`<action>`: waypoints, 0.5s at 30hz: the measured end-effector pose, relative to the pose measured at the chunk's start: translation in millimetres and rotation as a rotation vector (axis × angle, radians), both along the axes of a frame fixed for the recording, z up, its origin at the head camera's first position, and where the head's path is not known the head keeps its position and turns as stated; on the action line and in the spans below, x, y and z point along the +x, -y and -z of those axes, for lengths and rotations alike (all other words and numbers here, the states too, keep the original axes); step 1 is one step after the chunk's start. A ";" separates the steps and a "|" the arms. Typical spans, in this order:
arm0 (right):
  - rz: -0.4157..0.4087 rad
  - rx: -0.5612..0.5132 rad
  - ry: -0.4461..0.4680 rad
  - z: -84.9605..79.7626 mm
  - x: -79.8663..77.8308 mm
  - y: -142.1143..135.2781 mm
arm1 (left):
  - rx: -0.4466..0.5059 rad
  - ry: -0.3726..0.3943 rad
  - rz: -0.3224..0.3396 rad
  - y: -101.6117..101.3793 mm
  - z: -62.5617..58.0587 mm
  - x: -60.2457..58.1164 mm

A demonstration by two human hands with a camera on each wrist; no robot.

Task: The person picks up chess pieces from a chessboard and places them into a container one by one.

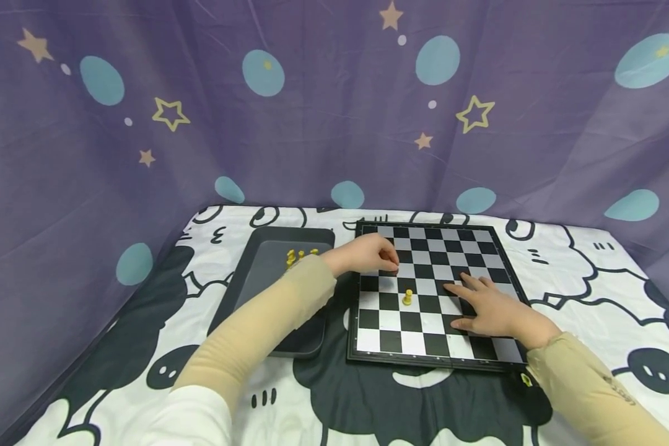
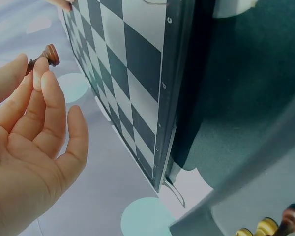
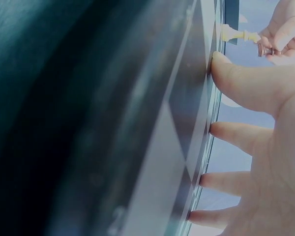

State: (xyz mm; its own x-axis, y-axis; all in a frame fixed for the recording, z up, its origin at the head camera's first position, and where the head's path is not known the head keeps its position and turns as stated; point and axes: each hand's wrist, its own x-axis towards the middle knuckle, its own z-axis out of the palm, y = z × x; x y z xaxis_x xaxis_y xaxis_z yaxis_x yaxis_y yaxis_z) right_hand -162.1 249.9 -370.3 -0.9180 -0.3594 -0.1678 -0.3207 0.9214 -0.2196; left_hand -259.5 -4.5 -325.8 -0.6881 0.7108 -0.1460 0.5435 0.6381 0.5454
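My left hand (image 1: 370, 254) is over the left part of the chessboard (image 1: 424, 362). Between thumb and fingertips it pinches a dark brown chess piece (image 2: 50, 55), its round base pointing away from the palm. In the right wrist view that brown piece looks held off the board. One yellow chess piece (image 1: 407, 298) stands upright on the board, between the two hands and nearer the left. On the board's right side rests my right hand (image 1: 493, 313), fingers spread and fingertips touching the squares; it holds nothing.
Left of the board lies a dark grey tray (image 1: 245, 279), partly covered by my left forearm. Several yellow pieces (image 1: 292, 254) are in it, along with a brown piece (image 2: 292, 216). Under everything is a black-and-white patterned cloth (image 1: 591, 291); a purple curtain (image 1: 334, 124) hangs behind.
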 end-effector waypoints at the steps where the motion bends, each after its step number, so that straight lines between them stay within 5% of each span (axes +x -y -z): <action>1: -0.001 0.000 -0.001 -0.1 0.1 0.2 | 0.003 0.000 0.002 1.3 0.0 0.5; 15: 0.006 -0.001 0.007 -0.4 0.0 0.5 | 0.063 0.004 0.049 13.1 -1.6 10.9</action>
